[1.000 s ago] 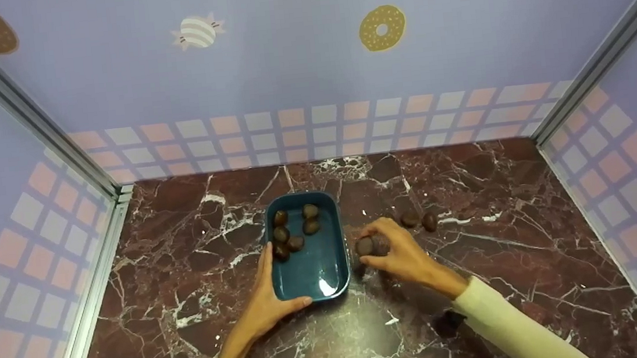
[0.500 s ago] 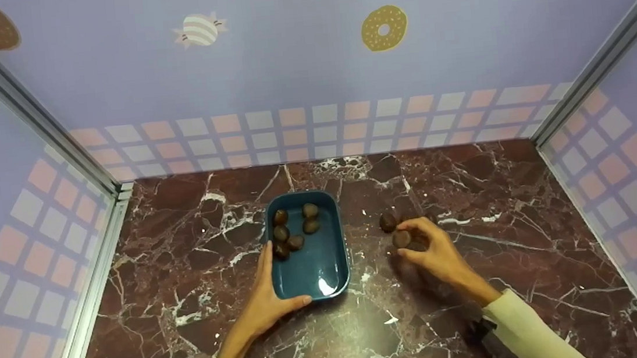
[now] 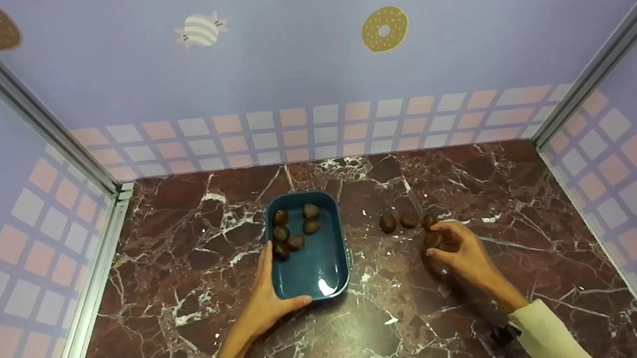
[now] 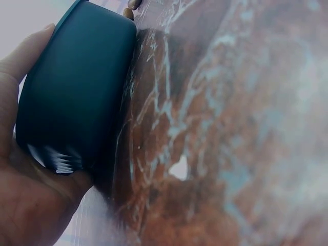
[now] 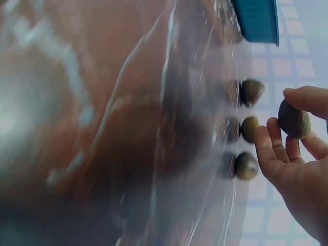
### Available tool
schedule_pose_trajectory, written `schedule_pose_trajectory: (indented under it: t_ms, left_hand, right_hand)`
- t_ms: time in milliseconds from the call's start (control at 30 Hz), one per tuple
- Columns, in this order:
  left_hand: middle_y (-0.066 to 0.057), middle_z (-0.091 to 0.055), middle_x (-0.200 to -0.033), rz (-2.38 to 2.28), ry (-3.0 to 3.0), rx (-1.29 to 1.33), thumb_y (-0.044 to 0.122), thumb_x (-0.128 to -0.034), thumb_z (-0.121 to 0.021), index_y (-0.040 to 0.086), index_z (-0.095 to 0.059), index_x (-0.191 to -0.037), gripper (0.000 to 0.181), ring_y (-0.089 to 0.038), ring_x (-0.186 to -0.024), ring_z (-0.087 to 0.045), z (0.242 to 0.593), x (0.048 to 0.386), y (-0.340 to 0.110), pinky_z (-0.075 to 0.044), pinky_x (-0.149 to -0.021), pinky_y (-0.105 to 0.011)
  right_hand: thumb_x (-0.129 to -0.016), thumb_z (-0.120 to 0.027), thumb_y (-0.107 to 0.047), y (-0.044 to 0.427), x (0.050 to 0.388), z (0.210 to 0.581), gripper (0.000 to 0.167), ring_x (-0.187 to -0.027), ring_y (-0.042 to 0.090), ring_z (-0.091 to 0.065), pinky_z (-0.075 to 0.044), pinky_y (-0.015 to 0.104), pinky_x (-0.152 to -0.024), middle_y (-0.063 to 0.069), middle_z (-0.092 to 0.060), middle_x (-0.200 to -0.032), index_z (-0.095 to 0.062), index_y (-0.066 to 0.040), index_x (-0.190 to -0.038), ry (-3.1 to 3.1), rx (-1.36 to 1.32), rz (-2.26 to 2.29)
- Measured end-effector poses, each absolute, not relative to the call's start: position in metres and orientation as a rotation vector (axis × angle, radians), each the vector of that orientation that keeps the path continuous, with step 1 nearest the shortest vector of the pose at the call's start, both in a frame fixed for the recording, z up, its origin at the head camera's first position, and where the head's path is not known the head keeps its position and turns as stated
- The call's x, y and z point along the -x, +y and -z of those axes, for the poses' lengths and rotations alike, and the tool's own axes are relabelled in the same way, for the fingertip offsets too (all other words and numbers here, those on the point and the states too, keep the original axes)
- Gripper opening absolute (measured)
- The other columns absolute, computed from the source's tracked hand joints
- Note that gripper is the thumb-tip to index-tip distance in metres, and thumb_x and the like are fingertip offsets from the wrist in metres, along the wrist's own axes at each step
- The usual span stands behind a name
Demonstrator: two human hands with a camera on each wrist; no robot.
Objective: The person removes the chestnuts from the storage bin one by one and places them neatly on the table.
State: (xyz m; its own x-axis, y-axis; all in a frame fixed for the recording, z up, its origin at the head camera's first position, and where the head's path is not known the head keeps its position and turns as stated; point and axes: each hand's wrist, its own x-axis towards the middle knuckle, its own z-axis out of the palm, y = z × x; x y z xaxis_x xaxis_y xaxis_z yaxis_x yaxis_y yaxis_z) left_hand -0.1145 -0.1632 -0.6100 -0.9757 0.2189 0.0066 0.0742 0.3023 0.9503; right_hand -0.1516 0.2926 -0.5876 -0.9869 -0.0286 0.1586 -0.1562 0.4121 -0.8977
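A blue-green rectangular dish (image 3: 335,259) stands on the marble tabletop, with several brown chestnuts (image 3: 295,242) inside toward its far end and left side. My left hand (image 3: 263,307) rests against its near left corner, fingers straight along the left side, thumb along the near edge. Right of the dish, my right hand (image 3: 466,255) pinches a chestnut (image 3: 433,240) between thumb and fingertips. In the right wrist view, this held chestnut (image 5: 294,120) is apart from the tabletop. Beyond the hand, 3 chestnuts (image 3: 409,219) lie in a row, the rightmost close to the fingertips.
Dark red marble tabletop (image 3: 211,283) with white veins stretches on both sides of the dish. Lilac panels enclose it at the back (image 3: 297,76), left and right. Metal rails (image 3: 97,282) run along the left edge and up the corners.
My right hand has moved right with the pinched chestnut, from beside the dish to the right end of the row, which now shows fully. My left hand and the dish stay put.
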Motion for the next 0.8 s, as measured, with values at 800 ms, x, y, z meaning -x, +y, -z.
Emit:
schedule_pose_trajectory:
  t_ms: [800]
  left_hand:
    - [-0.024, 0.011, -0.183, -1.779, 2.406, -0.271, 0.032, -0.0771, -0.104, 0.011, 0.004, -0.178, 0.149, -0.045, -0.168, 0.003, 0.609, 0.114, -0.163, -0.008, -0.13, -0.072]
  right_hand:
    - [-0.089, -0.088, 0.002, 0.345, 0.176, 0.607, 0.04, -0.089, 0.023, -0.069, -0.051, 0.018, -0.074, 0.014, -0.077, -0.1, -0.07, 0.004, -0.124, -2.769, -0.044, -1.249]
